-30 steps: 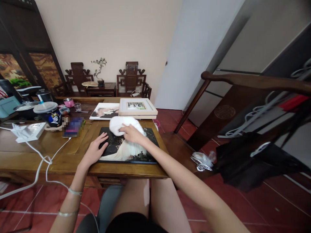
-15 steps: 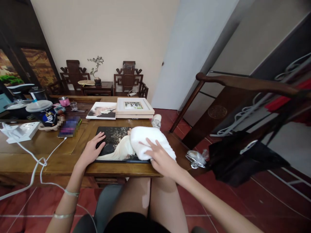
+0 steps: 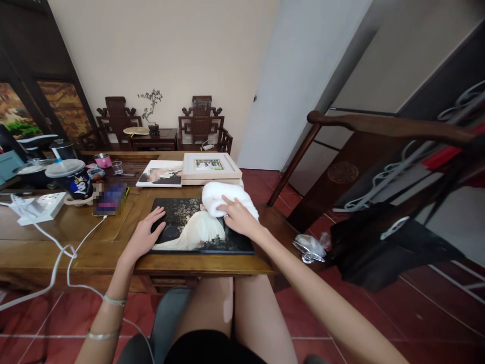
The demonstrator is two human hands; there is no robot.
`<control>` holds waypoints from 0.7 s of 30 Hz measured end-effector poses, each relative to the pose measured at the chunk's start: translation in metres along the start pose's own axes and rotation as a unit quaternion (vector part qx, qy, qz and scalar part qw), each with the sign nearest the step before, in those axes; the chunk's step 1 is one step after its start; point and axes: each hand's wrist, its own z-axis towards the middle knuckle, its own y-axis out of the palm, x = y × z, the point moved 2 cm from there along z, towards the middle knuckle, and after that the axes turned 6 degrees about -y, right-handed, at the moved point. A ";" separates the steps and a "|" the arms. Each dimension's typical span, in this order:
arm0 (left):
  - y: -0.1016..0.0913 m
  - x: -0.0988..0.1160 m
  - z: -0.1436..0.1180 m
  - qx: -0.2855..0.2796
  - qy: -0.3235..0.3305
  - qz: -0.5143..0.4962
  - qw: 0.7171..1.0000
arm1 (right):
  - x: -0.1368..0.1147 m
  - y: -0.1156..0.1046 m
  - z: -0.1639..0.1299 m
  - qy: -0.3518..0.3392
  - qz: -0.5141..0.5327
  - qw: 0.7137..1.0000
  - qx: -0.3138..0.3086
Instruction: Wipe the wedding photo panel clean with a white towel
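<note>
White cloth [image 3: 223, 198] under flat open right hand [image 3: 238, 216]; left hand [image 3: 146, 233] open on photo [image 3: 189, 230].

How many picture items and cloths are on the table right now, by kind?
Flat photo prints: 2, the dark print under the left hand, and a second print behind it.
Framed pictures: 1, the light wooden frame.
White cloths: 1, the white cloth under the right hand.
Total: 4.
</note>
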 end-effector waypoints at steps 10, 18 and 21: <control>0.001 -0.001 0.001 0.002 0.007 0.004 1.000 | -0.027 0.003 -0.032 -0.024 -0.024 0.999 0.009; 0.001 0.000 0.000 0.007 0.005 0.001 1.000 | -0.071 -0.012 -0.109 -0.131 0.039 0.990 -0.046; 0.001 -0.001 0.000 0.006 0.003 0.000 1.000 | -0.069 -0.015 -0.106 -0.164 0.052 0.984 -0.053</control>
